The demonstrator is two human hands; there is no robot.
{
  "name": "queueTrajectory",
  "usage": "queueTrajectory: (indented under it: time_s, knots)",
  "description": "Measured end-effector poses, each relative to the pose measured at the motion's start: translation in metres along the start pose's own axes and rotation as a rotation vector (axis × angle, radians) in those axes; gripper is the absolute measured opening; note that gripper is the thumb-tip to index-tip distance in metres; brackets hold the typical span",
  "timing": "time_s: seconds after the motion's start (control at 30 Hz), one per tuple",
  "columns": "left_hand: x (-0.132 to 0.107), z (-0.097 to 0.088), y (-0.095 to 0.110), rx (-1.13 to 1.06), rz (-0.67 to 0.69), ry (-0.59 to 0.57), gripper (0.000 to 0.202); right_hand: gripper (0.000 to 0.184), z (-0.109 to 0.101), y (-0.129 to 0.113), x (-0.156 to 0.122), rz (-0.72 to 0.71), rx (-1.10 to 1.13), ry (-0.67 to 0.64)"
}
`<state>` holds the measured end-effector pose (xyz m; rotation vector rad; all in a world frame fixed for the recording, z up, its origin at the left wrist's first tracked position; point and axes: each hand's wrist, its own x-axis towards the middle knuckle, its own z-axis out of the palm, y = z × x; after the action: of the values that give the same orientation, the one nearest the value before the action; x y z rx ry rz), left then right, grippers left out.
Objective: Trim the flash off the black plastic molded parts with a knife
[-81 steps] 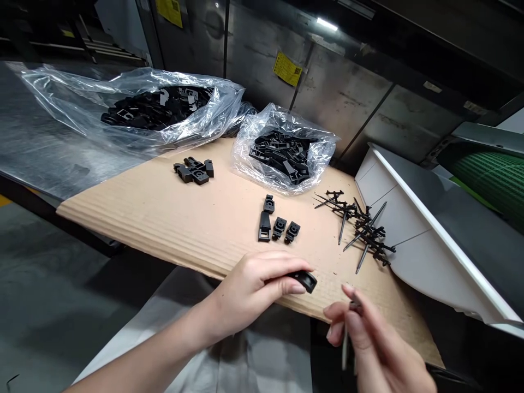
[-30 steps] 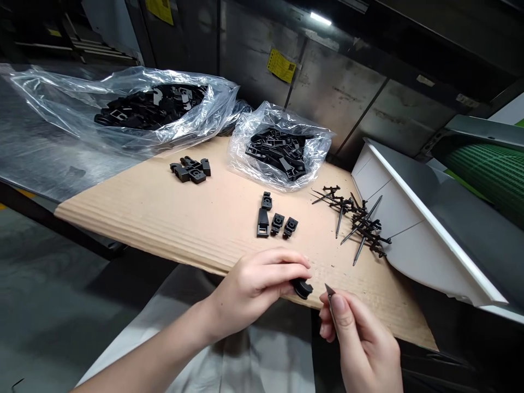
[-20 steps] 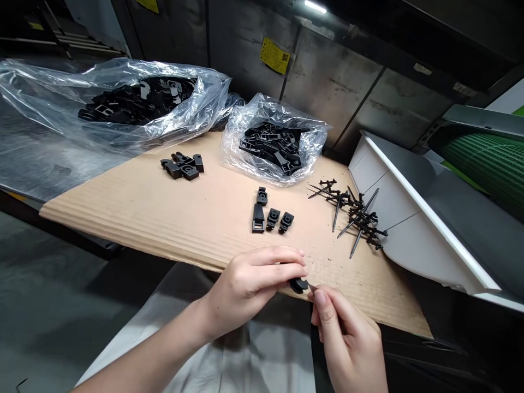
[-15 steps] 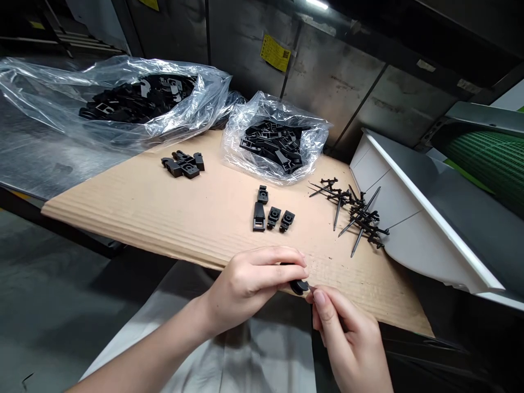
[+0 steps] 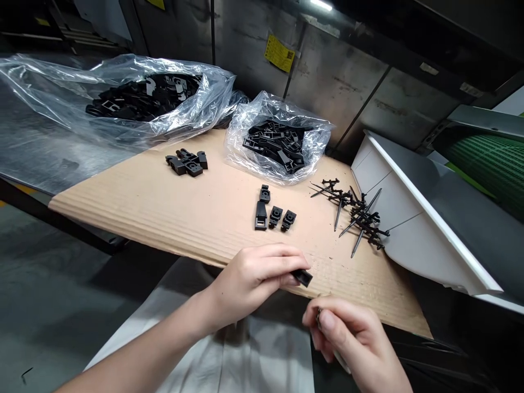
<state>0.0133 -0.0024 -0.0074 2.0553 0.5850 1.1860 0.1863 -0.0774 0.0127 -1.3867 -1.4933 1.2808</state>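
The left hand (image 5: pixel 256 273) pinches a black plastic part (image 5: pixel 303 277), the right hand (image 5: pixel 347 335) a mostly hidden slim tool (image 5: pixel 319 314); tool work seems in hand, next calling for steady alignment.

This looks like a factory or an assembly workshop. Beyond my left hand (image 5: pixel 254 278), cardboard (image 5: pixel 143 204) covers part of a metal worktop (image 5: pixel 36 142), and farther out lie clear plastic bags (image 5: pixel 256 170) holding black moulded parts (image 5: pixel 276 144) in bulk. Behind those rise scuffed metal panels (image 5: pixel 344 90), one bearing a yellow label (image 5: pixel 279 53). Well out to the right of my right hand (image 5: pixel 352 338), a green ribbed surface (image 5: pixel 489 158) sits under a metal frame (image 5: pixel 487 121), like machinery. Left of my grip and below it, a plain grey floor (image 5: pixel 28 295) shows, more industrial than homely.
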Motion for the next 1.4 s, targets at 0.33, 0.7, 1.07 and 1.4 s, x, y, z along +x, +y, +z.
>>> queueTrajectory:
  time_s: [0.33,0.7,1.07,1.4]
  knots:
    - [0.004,-0.002,0.008,0.009,-0.185,-0.106,0.028,0.028,0.02,0.023,0.007,-0.631,-0.49,0.564]
    - [0.004,-0.003,0.006,0.001,-0.188,-0.183,0.033,0.024,0.012,0.021,0.014,-0.733,-0.687,0.491]
    - [0.003,-0.003,0.004,0.011,-0.137,-0.142,0.032,0.016,-0.008,-0.005,0.009,-0.383,-0.569,-0.12]
    - [0.006,-0.006,0.009,-0.068,-0.258,-0.199,0.034,0.018,0.019,0.017,0.017,-0.522,-0.368,0.622]
